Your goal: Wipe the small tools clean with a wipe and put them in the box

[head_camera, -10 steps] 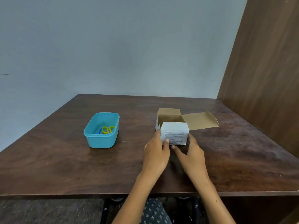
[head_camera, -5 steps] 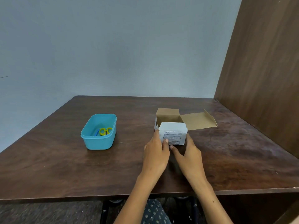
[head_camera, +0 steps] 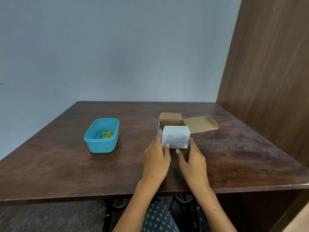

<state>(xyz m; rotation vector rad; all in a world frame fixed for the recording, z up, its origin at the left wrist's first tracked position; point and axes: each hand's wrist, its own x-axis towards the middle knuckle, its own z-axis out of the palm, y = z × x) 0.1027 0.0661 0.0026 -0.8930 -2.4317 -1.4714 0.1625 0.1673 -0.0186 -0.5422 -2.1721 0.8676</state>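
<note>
Both hands' open grips flank the open carton (head_camera: pixel 175 139); scissors (head_camera: pixel 107 135) lie in the blue tub (head_camera: pixel 102 146).

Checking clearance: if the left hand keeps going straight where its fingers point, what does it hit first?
The left hand already touches the white cardboard box; pushing on, it likely just presses the box's left side.

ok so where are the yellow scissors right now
In the head view, the yellow scissors lie inside the blue tub on the table's left, apart from the open cardboard box both hands flank.
</note>
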